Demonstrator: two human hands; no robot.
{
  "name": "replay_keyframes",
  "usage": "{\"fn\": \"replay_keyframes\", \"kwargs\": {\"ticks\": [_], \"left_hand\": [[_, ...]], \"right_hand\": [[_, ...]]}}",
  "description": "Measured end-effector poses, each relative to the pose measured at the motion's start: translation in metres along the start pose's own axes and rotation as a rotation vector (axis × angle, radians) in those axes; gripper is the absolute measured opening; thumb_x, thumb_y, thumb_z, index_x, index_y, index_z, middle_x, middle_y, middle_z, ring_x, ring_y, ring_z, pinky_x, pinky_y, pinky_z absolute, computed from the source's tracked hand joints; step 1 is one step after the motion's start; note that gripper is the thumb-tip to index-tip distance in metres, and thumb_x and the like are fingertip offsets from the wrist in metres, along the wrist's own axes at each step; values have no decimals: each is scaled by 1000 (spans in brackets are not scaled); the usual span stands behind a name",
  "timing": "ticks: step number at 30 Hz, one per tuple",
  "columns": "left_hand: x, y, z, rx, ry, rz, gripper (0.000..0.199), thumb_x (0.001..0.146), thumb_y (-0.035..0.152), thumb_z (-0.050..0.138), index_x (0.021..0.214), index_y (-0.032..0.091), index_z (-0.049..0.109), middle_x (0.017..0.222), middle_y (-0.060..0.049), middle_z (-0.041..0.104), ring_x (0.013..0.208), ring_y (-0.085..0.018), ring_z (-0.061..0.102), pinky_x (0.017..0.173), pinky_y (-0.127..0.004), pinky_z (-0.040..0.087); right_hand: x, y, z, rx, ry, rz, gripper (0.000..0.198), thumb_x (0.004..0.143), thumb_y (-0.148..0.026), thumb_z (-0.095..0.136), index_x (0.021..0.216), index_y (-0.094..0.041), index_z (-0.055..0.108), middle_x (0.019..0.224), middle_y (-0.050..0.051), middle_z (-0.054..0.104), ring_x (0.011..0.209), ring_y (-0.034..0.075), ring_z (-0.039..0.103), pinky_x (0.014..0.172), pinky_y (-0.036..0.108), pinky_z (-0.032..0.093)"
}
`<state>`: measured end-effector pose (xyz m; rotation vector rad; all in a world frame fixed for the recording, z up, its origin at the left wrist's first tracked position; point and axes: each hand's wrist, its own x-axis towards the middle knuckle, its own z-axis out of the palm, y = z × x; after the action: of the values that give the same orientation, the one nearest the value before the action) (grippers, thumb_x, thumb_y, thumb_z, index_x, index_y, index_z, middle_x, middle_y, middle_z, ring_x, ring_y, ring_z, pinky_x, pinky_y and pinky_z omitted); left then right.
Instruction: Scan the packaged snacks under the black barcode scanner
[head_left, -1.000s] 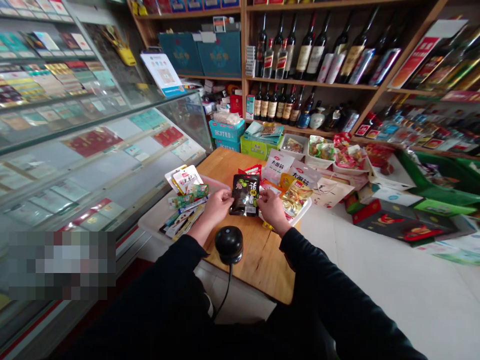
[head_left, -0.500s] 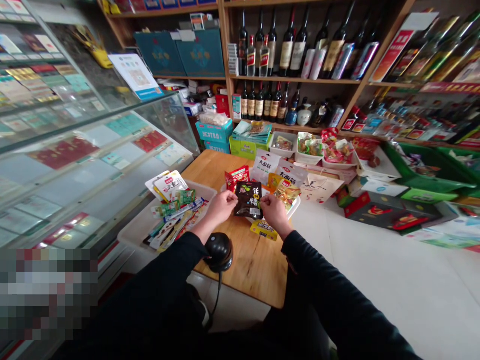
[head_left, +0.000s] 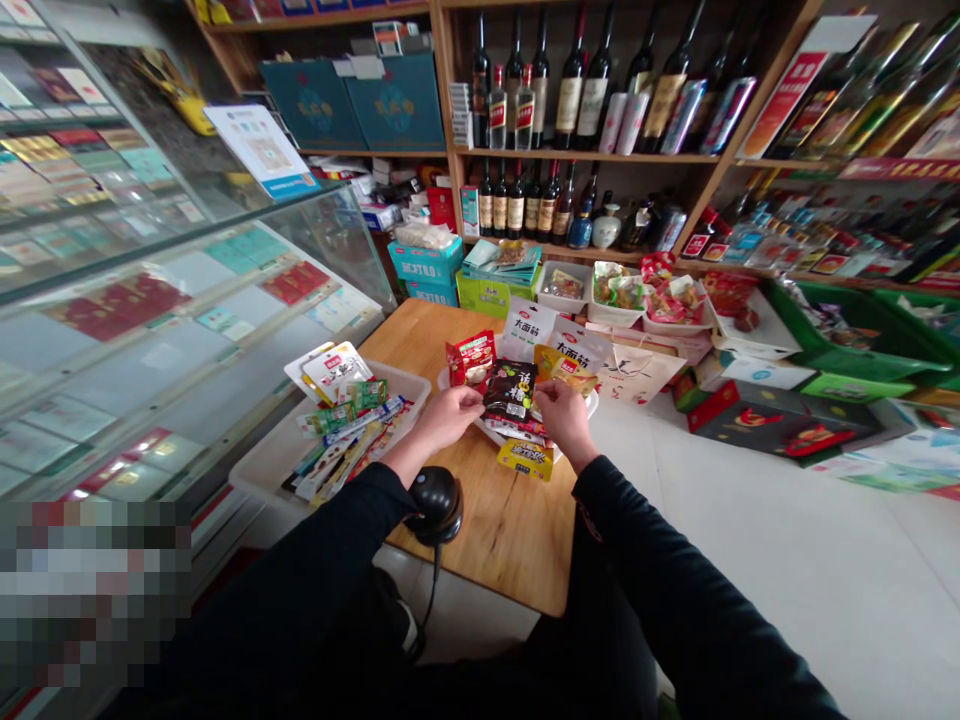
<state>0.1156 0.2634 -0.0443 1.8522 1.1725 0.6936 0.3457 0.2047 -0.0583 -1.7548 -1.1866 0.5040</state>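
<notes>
A black candy bag (head_left: 511, 388) with white characters is stretched between my two hands, over a white basket (head_left: 592, 408) of snack packets. My left hand (head_left: 452, 416) pinches the bag's left edge, and my right hand (head_left: 564, 413) pinches its right edge. Around it in the basket stand a red packet (head_left: 472, 360), two pale grey snack bags (head_left: 527, 325) and a gold packet (head_left: 564, 370). A yellow packet (head_left: 525, 459) shows at the near side. Below my left forearm sits a black scanner-like device (head_left: 435, 503) with a cable.
Left of my hands, a white tray (head_left: 259, 470) holds many snack packets on the wooden table (head_left: 517, 540). A glass display case (head_left: 225, 290) runs along the left. Shelves of bottles (head_left: 570, 95), boxes and snack trays stand behind. A dark gift box (head_left: 772, 425) is at right.
The black bag has shifted slightly right and tilted back, uncovering packets beneath it. My right hand has moved a little right with it. The camera view has shifted slightly.
</notes>
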Motion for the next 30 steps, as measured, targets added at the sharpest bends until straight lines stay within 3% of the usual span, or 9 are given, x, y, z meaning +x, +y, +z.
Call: {"fn": "replay_keyframes", "kwargs": {"ticks": [7,13,17,23,30], "left_hand": [[-27,-9,-13,-37,11,7,23,86,35,67,99,19,75,102,-9,77,97,-24,71,92,-36,52],[-51,-28,-32,-104,99,-52,27,85,39,68,99,17,74,97,-9,77,87,-22,70,81,-34,53],[-62,-50,-54,-143,169,-67,28,85,40,66,101,18,73,99,-9,77,87,-21,71,81,-33,53],[-74,-87,-96,4,331,-96,27,86,38,63,101,19,74,104,-8,77,95,-24,70,87,-34,52],[-90,-127,-137,104,415,-145,27,87,41,60,97,20,73,90,-6,77,83,-23,70,77,-31,50]], "right_hand": [[-18,-18,12,-21,-60,-54,20,83,-30,57,85,-19,74,81,4,75,75,21,67,71,31,47],[-32,-45,28,-28,-118,-102,21,84,-29,57,89,-19,75,85,4,76,78,20,68,74,30,47],[-36,-62,47,-12,-173,-132,20,85,-29,58,88,-19,75,86,3,76,76,19,67,74,29,48],[-37,-80,84,-15,-287,-218,17,86,-28,59,85,-19,73,83,2,74,75,18,65,74,28,47],[-33,-107,127,-119,-419,-306,11,86,-21,63,87,-19,74,84,2,75,75,17,66,74,27,48]]}}
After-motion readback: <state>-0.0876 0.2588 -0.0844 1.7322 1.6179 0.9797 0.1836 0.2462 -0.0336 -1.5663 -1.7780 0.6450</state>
